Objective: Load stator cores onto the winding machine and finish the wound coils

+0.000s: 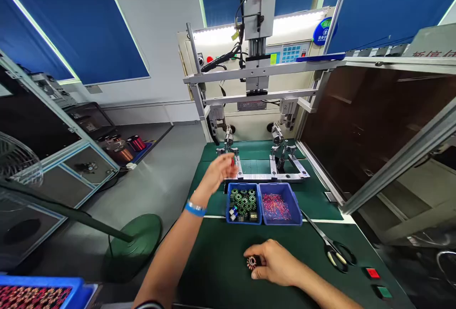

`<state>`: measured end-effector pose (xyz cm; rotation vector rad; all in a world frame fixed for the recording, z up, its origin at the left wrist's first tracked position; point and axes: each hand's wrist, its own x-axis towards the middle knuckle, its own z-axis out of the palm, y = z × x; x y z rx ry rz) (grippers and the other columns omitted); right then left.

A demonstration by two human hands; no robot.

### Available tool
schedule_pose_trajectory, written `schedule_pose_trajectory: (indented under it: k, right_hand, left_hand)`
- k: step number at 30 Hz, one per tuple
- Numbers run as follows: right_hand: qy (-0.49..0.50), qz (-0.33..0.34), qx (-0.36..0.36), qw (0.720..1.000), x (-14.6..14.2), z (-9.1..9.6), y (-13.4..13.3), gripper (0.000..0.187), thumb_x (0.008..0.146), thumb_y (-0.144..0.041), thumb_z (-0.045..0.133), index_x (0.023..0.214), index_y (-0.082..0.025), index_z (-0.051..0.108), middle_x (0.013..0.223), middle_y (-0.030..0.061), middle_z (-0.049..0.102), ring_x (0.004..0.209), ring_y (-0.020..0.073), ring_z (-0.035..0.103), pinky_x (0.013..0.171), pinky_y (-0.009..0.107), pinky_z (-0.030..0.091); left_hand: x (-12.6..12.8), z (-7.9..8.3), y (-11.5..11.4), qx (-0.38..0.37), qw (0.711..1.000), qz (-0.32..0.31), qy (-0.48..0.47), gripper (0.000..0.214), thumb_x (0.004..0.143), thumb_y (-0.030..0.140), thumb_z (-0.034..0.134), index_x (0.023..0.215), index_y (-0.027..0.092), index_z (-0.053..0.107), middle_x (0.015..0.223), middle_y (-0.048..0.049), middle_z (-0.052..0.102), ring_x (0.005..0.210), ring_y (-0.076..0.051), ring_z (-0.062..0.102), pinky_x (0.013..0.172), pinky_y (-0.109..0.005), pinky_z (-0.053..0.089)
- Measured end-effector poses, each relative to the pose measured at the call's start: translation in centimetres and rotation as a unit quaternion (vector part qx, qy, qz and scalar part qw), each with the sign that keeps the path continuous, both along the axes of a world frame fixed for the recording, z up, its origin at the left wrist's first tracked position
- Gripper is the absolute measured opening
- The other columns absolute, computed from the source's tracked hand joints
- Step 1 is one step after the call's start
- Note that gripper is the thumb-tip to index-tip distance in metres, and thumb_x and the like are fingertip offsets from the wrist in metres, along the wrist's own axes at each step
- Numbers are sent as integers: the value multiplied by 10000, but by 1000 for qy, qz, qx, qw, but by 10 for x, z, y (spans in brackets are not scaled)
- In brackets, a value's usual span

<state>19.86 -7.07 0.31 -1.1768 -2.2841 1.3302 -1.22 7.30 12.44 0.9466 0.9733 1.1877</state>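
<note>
My right hand (pixel 276 261), low over the green mat, grips a small motor stator (pixel 251 262) with copper windings between thumb and fingers. My left hand (pixel 223 170) is at the left clamp fixture (pixel 239 166) of the winding machine, its fingers curled together. A bit of red shows at its fingertips; what they hold is partly hidden. In front of the machine stands a blue bin (pixel 228 204) with several green-ended stator cores (pixel 244 200). Beside it, a purple-blue bin (pixel 291 202) contains short red wire scraps (pixel 276 206).
Scissors (pixel 333 249) with black handles lie right of the bins. A red button (pixel 372 273) and a green button (pixel 384 292) sit at the right edge. A second fixture (pixel 288 166) stands at right. A blue tray (pixel 76 290) of wound parts is at lower left.
</note>
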Motion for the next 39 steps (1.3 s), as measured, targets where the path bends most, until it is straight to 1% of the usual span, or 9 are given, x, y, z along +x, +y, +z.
schedule_pose_trajectory:
  k: [3,5,8,11,19,25,31,34,39]
  right_hand:
    - [-60,41,35,997,16,28,15,695,600,-114,891,1244,-238,661,640,-55,616,613,162,596,597,237,384]
    - [-45,21,76,996,23,43,30,497,702,-114,823,1169,-224,691,714,-35,634,639,161,592,611,248,403]
    - [-24,-49,223,973,19,47,55,225,830,-137,686,1051,-177,702,898,46,634,861,224,580,787,330,455]
    - [-44,-80,326,941,5,32,75,304,799,-114,659,1099,-142,689,1132,123,580,1075,303,473,947,450,420]
    - [-47,-79,343,935,2,12,93,304,769,-152,623,1065,-192,677,1289,116,543,1176,360,390,930,556,401]
    - [165,-133,303,929,14,18,80,141,785,-291,574,870,-196,513,949,72,630,846,219,590,770,352,490]
    - [197,-159,332,909,18,29,59,173,864,-353,608,900,-208,521,806,24,605,666,165,575,628,283,485]
    - [237,-148,387,879,20,34,56,185,875,-330,651,870,-209,511,880,53,626,786,193,614,708,306,515]
    - [255,-167,407,861,21,37,51,223,874,-291,665,810,-215,465,865,50,615,750,182,613,650,285,510]
  left_hand:
    - [-22,-43,-75,-38,987,-155,-6,619,765,521,769,1209,147,554,871,-123,669,714,-199,653,654,-296,547]
    - [-32,-72,-112,-71,976,-204,-9,599,773,530,756,1197,162,546,918,-115,654,743,-187,653,676,-287,537]
    - [-32,-105,-141,-76,970,-223,52,602,738,483,786,1169,188,486,912,-77,638,706,-164,636,660,-281,522]
    - [-21,-123,-149,-37,960,-201,193,431,827,485,653,1105,192,503,834,-38,611,643,-152,591,598,-268,482]
    - [-17,-103,-155,133,850,-143,490,427,746,248,748,1162,257,654,1016,-39,582,916,-207,568,809,-306,472]
    - [-2,-79,-97,242,769,9,591,267,866,276,643,1115,182,661,1036,-81,592,992,-255,527,887,-387,424]
    - [20,-83,-65,223,690,-3,689,152,803,249,717,935,182,685,1028,-85,600,1015,-298,502,837,-416,401]
    - [19,-86,-64,234,730,6,642,169,847,208,639,1015,188,651,1063,-86,611,1029,-291,522,873,-427,401]
    - [16,-89,-61,189,919,-6,346,295,915,373,521,1155,203,526,1006,-78,622,880,-225,618,794,-364,488]
